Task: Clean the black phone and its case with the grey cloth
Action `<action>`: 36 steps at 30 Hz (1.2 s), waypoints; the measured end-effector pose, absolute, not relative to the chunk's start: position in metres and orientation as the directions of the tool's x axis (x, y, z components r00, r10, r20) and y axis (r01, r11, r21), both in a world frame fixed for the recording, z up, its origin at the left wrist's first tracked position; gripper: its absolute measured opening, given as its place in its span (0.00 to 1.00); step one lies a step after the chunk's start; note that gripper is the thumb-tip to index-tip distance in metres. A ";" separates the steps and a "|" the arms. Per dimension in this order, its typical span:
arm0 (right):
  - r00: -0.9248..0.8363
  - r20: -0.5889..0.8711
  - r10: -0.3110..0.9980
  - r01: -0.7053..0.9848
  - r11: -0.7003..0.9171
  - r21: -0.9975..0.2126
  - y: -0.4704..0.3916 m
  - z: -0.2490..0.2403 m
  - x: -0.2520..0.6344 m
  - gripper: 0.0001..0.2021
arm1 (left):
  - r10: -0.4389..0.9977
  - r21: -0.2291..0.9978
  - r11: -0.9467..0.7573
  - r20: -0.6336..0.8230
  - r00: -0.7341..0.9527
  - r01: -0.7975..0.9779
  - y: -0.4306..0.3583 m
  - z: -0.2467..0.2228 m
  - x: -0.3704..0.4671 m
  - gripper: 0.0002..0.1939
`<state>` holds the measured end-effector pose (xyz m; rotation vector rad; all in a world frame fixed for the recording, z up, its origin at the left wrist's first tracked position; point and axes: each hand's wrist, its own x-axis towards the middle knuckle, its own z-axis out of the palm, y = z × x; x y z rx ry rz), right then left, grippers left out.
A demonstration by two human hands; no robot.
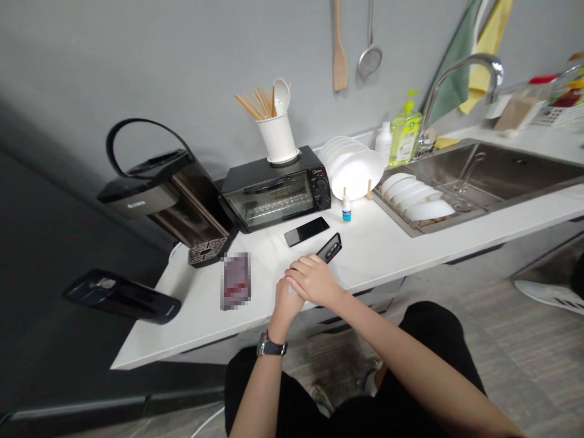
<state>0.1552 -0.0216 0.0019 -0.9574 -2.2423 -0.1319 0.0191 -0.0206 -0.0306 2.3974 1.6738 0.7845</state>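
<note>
My right hand [314, 280] lies over my left hand [288, 301] at the counter's front edge, its fingers closed over the left one. Much of my left hand is covered, so its fingers are hidden. Just beyond my right hand is a dark phone with camera lenses [331, 246], partly behind the hand. A flat black phone [307, 231] rests farther back, in front of the toaster oven [274, 198]. To the left lies a pixelated purple item [236, 281]. A small white bottle with a blue label [347, 211] stands to the right.
On the left are a black drink machine [182, 207] and a dark bottle-shaped object [123, 296]. White plates [358, 173], a green soap bottle [405, 134] and a sink [511, 176] holding bowls are on the right. A shoe [547, 295] shows at the right edge.
</note>
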 end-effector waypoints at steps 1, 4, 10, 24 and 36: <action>-0.520 0.627 0.580 0.655 0.742 -0.143 -0.019 0.002 0.165 0.14 | 0.904 0.374 -0.386 0.338 0.263 0.843 -0.023 -0.029 0.021 0.07; -0.518 0.661 0.544 0.606 0.778 -0.166 -0.013 0.004 0.194 0.14 | 0.893 0.364 -0.394 0.367 0.258 0.844 -0.031 -0.020 0.034 0.11; -0.066 0.728 0.682 0.530 0.642 -0.554 -0.018 0.011 0.210 0.25 | 0.809 0.521 -0.477 0.574 0.123 0.708 -0.042 0.018 0.072 0.15; 0.222 0.515 0.828 0.152 0.493 -0.857 -0.003 0.049 0.218 0.39 | 0.909 0.764 -0.408 0.393 0.141 0.500 0.014 0.011 0.115 0.08; -0.434 0.682 0.589 0.768 0.638 -0.062 0.004 0.083 0.228 0.21 | 0.921 0.579 -0.346 0.360 0.149 0.738 0.023 0.006 0.091 0.04</action>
